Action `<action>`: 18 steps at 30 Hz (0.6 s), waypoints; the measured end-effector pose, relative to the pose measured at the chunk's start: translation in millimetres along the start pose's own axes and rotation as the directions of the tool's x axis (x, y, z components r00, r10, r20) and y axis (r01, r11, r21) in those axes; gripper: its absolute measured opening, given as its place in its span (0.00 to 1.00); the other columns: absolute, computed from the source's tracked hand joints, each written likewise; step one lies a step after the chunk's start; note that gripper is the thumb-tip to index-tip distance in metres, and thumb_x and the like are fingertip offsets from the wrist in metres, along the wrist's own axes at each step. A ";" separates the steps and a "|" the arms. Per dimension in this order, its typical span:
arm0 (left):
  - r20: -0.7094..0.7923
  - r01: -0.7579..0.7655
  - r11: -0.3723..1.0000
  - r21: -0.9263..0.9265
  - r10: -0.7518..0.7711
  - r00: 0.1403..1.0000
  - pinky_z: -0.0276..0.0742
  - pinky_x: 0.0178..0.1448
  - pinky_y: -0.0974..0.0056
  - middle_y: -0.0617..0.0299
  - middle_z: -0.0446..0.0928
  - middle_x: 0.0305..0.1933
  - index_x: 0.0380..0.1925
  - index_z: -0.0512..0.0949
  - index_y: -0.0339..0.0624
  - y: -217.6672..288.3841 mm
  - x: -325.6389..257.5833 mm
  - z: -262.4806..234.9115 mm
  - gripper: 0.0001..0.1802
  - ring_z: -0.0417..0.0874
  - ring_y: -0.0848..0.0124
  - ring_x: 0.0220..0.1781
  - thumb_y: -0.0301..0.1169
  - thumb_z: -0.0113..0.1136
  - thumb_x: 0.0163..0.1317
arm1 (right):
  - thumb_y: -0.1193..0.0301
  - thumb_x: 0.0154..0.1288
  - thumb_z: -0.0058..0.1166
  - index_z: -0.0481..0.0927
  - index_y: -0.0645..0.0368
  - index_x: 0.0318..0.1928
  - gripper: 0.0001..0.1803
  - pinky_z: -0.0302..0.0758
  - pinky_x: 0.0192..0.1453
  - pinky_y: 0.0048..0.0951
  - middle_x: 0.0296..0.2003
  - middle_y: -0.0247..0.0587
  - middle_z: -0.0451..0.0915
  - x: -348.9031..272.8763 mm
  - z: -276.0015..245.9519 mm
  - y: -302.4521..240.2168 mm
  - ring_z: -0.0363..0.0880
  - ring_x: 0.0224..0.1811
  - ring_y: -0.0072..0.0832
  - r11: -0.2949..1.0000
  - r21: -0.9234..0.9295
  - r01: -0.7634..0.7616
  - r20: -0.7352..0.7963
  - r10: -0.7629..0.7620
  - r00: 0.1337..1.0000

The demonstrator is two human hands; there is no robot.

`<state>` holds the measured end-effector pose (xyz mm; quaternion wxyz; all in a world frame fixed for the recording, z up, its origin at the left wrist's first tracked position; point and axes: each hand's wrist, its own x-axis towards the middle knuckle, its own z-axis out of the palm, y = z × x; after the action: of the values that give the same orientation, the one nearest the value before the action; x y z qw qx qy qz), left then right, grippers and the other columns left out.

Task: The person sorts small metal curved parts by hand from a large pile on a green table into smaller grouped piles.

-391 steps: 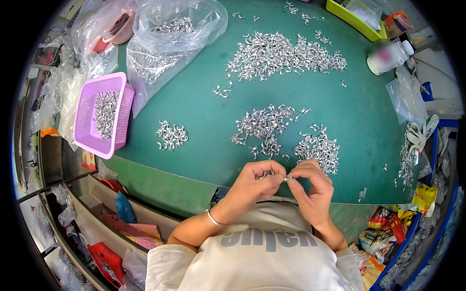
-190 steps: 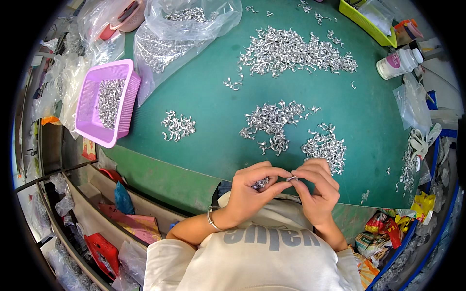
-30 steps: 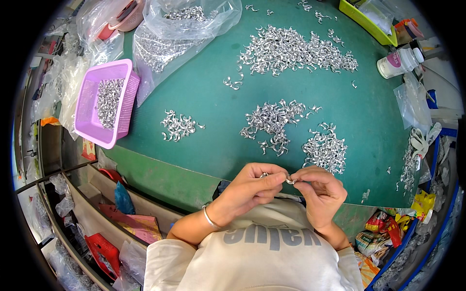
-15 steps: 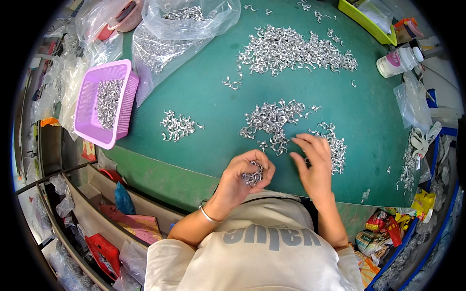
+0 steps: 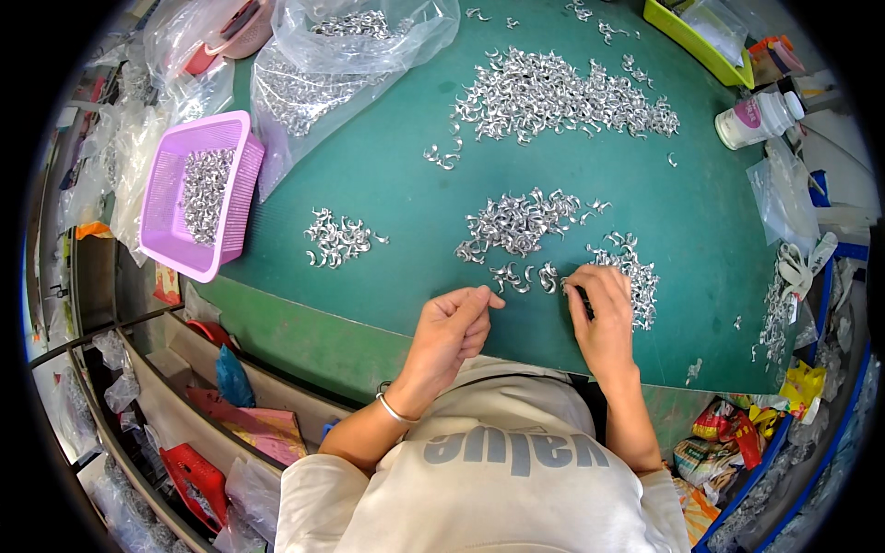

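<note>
Small curved silver metal pieces (image 5: 521, 221) lie in a loose heap on the green tabletop in front of me. My left hand (image 5: 454, 334) is closed in a fist near the table's front edge. Its palm is turned away, so the metal pieces gathered in it half a second ago are hidden. To its right, my right hand (image 5: 604, 309) has thumb and fingertips drawn together at a metal piece. A few single pieces (image 5: 512, 277) lie between the hands. Another heap (image 5: 636, 276) reaches partly behind the right hand's fingers.
A larger heap (image 5: 562, 97) lies farther back, and a small one (image 5: 339, 240) at left. A purple basket (image 5: 249, 184) and a clear plastic bag (image 5: 286, 157) hold more pieces. At right are a white bottle (image 5: 742, 124) and a lime-green tray (image 5: 687, 37).
My left hand has rolled over and closed, covering its handful. The right fingers have come together at the table. Pieces near them have thinned into a short row, apart from the middle heap.
</note>
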<state>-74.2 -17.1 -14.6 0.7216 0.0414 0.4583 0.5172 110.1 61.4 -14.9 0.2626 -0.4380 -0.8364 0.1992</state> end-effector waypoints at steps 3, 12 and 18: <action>-0.007 -0.014 1.000 0.023 0.014 1.000 0.43 0.15 0.77 0.74 0.55 0.16 0.32 0.74 0.38 -1.7 0.0 0.1 0.13 0.50 0.85 0.14 0.35 0.46 0.67 | 0.80 0.50 0.57 0.76 0.63 0.36 0.10 0.64 0.43 0.34 0.35 0.41 0.74 4.1 -2.9 -8.6 0.71 0.39 0.37 0.999 -0.036 0.000 -0.006 0.000 1.000; 0.014 -0.014 0.998 0.067 0.013 1.000 0.47 0.17 0.78 0.72 0.59 0.18 0.37 0.74 0.35 -2.9 -1.7 0.5 0.12 0.55 0.84 0.16 0.34 0.47 0.67 | 0.78 0.47 0.57 0.77 0.61 0.36 0.11 0.63 0.44 0.32 0.35 0.36 0.74 14.9 22.0 -9.8 0.70 0.40 0.33 0.988 -0.069 0.136 0.108 -0.128 0.986; 0.012 -0.117 0.977 0.180 0.117 0.993 0.49 0.19 0.78 0.72 0.62 0.19 0.39 0.75 0.35 -4.4 -2.1 2.0 0.10 0.57 0.84 0.17 0.29 0.53 0.62 | 0.79 0.47 0.59 0.78 0.61 0.33 0.09 0.65 0.39 0.30 0.30 0.37 0.76 12.4 21.4 -9.8 0.71 0.34 0.32 0.994 0.104 0.040 -0.054 -0.035 0.998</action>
<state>-69.8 -19.9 -14.5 0.6836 0.1338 0.4996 0.5150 84.9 64.3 -22.9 0.3104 -0.4129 -0.8258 0.2264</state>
